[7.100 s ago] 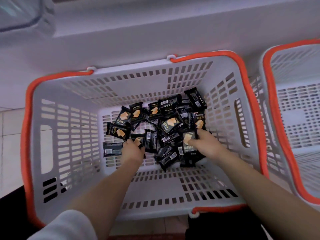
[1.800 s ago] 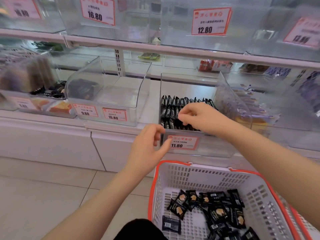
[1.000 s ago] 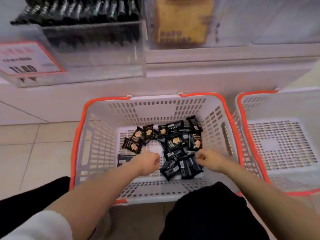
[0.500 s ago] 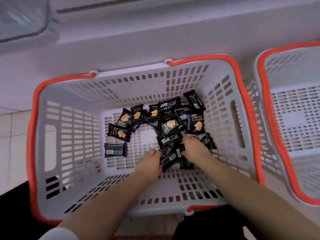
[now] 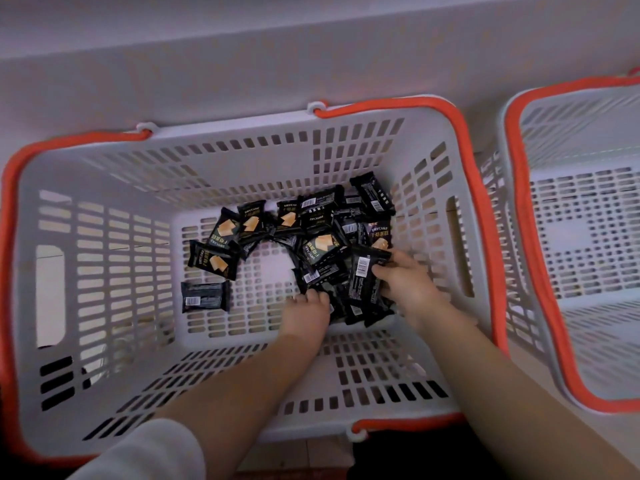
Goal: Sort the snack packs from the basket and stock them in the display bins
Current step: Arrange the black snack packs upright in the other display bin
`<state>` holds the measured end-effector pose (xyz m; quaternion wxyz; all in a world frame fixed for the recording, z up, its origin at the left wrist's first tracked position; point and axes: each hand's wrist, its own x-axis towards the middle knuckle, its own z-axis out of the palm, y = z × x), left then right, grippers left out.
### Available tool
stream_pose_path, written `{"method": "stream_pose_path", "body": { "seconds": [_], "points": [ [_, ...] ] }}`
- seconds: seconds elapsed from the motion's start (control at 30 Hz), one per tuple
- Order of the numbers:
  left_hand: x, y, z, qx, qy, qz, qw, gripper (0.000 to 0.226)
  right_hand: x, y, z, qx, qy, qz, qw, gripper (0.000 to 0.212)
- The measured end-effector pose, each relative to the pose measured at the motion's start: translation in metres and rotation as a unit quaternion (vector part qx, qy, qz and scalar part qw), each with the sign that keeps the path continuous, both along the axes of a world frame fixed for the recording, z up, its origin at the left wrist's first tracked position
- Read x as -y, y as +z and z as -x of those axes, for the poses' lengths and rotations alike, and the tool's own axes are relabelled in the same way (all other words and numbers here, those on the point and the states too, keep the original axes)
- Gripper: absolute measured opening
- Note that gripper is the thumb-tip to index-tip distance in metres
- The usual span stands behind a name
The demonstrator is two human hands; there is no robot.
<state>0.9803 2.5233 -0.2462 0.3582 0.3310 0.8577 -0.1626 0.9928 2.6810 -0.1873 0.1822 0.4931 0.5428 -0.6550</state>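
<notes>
I look straight down into a white slotted basket [image 5: 104, 258] with an orange rim. Several black snack packs [image 5: 322, 247] with a yellow cake picture lie heaped on its floor, right of centre. One pack [image 5: 205, 297] lies alone at the left. My right hand [image 5: 403, 278] pinches a black pack [image 5: 363, 278] by its right edge, barcode side up. My left hand [image 5: 304, 315] reaches into the near edge of the heap, its fingertips buried among the packs; what they hold is hidden.
A second white basket [image 5: 588, 237] with an orange rim stands at the right, with nothing in the part I see. The white base of the shelving [image 5: 311, 57] runs along the top. The display bins are out of view.
My right hand has moved right and lifted one pack by its edge. My left hand has pushed forward into the heap. The view has closed in on the basket.
</notes>
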Motion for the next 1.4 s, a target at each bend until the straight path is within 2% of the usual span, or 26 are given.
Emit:
{"method": "stream_pose_path", "body": {
  "seconds": [0.13, 0.2, 0.23, 0.27, 0.3, 0.33, 0.37, 0.4, 0.43, 0.47, 0.5, 0.57, 0.63, 0.77, 0.87, 0.9, 1.0, 1.1, 1.2, 1.23, 1.33, 1.4],
  "points": [
    [0.001, 0.004, 0.005, 0.020, 0.005, -0.010, 1.000, 0.039, 0.013, 0.009, 0.001, -0.036, -0.191, 0.176, 0.965, 0.025],
    [0.008, 0.013, 0.014, 0.077, 0.086, -0.040, 0.993, 0.039, 0.015, 0.014, 0.001, -0.045, -0.229, 0.242, 0.942, 0.029],
    [0.011, 0.020, 0.019, 0.129, 0.152, -0.071, 0.977, 0.038, 0.016, 0.017, 0.002, -0.044, -0.234, 0.262, 0.935, 0.030],
    [0.014, 0.026, 0.024, 0.187, 0.231, -0.112, 0.948, 0.033, 0.017, 0.020, 0.003, -0.037, -0.235, 0.275, 0.932, 0.031],
    [0.017, 0.033, 0.030, 0.244, 0.331, -0.160, 0.897, 0.024, 0.018, 0.022, 0.004, -0.027, -0.236, 0.282, 0.930, 0.032],
    [0.020, 0.039, 0.035, 0.294, 0.451, -0.204, 0.818, 0.015, 0.020, 0.023, 0.005, -0.018, -0.234, 0.289, 0.928, 0.036],
    [0.022, 0.045, 0.039, 0.344, 0.565, -0.240, 0.711, 0.017, 0.022, 0.024, 0.005, -0.014, -0.231, 0.297, 0.926, 0.043],
    [0.026, 0.052, 0.042, 0.397, 0.648, -0.276, 0.589, 0.024, 0.024, 0.024, 0.006, -0.015, -0.225, 0.306, 0.925, 0.052],
    [0.030, 0.057, 0.046, 0.441, 0.691, -0.309, 0.482, 0.033, 0.025, 0.025, 0.007, -0.021, -0.215, 0.313, 0.925, 0.060],
    [0.033, 0.061, 0.049, 0.470, 0.707, -0.335, 0.408, 0.043, 0.027, 0.025, 0.006, -0.032, -0.202, 0.322, 0.924, 0.063],
    [0.037, 0.064, 0.051, 0.491, 0.707, -0.356, 0.363, 0.050, 0.029, 0.027, 0.006, -0.047, -0.188, 0.333, 0.923, 0.063],
    [0.040, 0.069, 0.053, 0.514, 0.696, -0.383, 0.323, 0.051, 0.033, 0.028, 0.004, -0.075, -0.164, 0.349, 0.919, 0.057],
    [0.040, 0.071, 0.053, 0.514, 0.696, -0.393, 0.311, 0.044, 0.035, 0.029, 0.002, -0.086, -0.148, 0.342, 0.924, 0.053],
    [0.046, 0.068, 0.051, 0.509, 0.700, -0.380, 0.327, 0.044, 0.037, 0.027, -0.002, -0.070, -0.144, 0.304, 0.939, 0.043],
    [0.048, 0.065, 0.049, 0.478, 0.726, -0.375, 0.323, 0.040, 0.042, 0.027, -0.002, -0.056, -0.116, 0.242, 0.962, 0.035],
    [0.047, 0.064, 0.048, 0.464, 0.727, -0.371, 0.343, 0.038, 0.045, 0.027, -0.002, -0.055, -0.089, 0.211, 0.972, 0.029],
    [0.043, 0.060, 0.044, 0.423, 0.713, -0.342, 0.442, 0.037, 0.058, 0.021, 0.000, -0.045, 0.025, 0.089, 0.995, 0.021],
    [0.041, 0.058, 0.040, 0.399, 0.706, -0.332, 0.482, 0.039, 0.070, 0.016, 0.003, -0.028, 0.102, -0.036, 0.994, 0.019],
    [0.046, 0.053, 0.035, 0.350, 0.663, -0.330, 0.573, 0.036, 0.077, 0.010, 0.006, -0.024, 0.099, -0.040, 0.994, 0.014],
    [0.049, 0.051, 0.033, 0.342, 0.651, -0.331, 0.592, 0.038, 0.077, 0.007, 0.007, -0.025, 0.122, -0.051, 0.991, 0.019],
    [0.057, 0.046, 0.033, 0.331, 0.646, -0.325, 0.606, 0.037, 0.073, -0.001, 0.014, -0.029, 0.201, -0.102, 0.974, 0.039],
    [0.060, 0.047, 0.040, 0.298, 0.644, -0.319, 0.628, 0.028, 0.064, -0.011, 0.018, -0.022, 0.246, -0.151, 0.957, 0.033]
  ]
}}
